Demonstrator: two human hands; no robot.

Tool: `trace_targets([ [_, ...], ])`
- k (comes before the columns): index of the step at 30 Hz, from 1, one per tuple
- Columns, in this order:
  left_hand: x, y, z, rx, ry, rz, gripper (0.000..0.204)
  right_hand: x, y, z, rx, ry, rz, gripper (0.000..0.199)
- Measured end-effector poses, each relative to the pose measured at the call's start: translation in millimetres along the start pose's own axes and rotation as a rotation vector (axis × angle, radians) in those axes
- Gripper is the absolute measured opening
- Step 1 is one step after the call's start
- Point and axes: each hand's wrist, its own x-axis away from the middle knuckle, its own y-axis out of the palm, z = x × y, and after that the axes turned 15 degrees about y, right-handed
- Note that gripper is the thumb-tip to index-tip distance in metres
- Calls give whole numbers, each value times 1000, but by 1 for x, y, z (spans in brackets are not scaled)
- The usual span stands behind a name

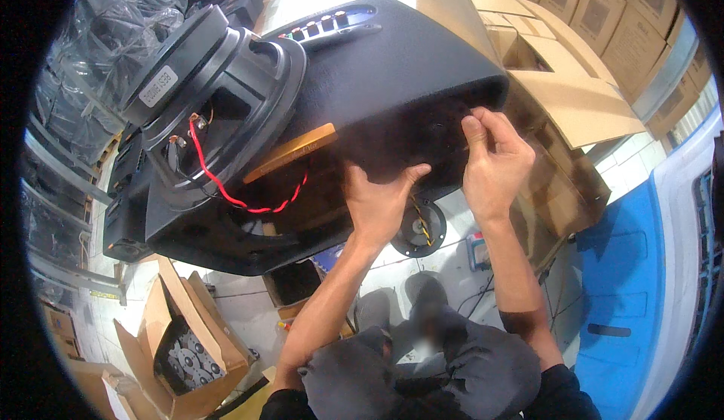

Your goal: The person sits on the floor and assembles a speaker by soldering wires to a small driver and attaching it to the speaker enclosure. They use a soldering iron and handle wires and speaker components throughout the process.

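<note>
A large black speaker cabinet (pixel 407 58) lies across the view in front of me. My left hand (pixel 377 201) is at its dark front, thumb stretched out to the right and fingers partly lost in shadow. At the cabinet's right end, my right hand (pixel 498 164) has thumb and forefinger pinched together; anything between them is too small to make out. A black woofer (pixel 204 81) rests on the cabinet's left part, with a twisted red and black wire (pixel 219 186) running from its terminals into the cabinet. Below my hands hangs or lies a small round driver (pixel 418 235) with yellow and black wire.
A gold-coloured plate (pixel 290 152) sits by the woofer's rim. Open cardboard boxes stand at the right (pixel 573 103) and lower left (pixel 204 337), the latter holding dark metal parts. A blue panel (pixel 622 284) is at far right. Stacked cartons (pixel 596 1) stand behind.
</note>
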Motion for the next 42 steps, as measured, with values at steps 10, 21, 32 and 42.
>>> trace_targets([
  [10,3,10,-12,109,129,110,62,2,3,1,-39,-12,18,9],
  [21,4,4,-8,57,41,17,71,2,-4,3,-70,38,-19,9],
  [32,29,0,-13,-43,363,194,91,28,-4,47,-624,377,-27,26],
  [42,13,-7,47,-378,702,-31,38,51,-15,38,-1032,781,-244,23],
])
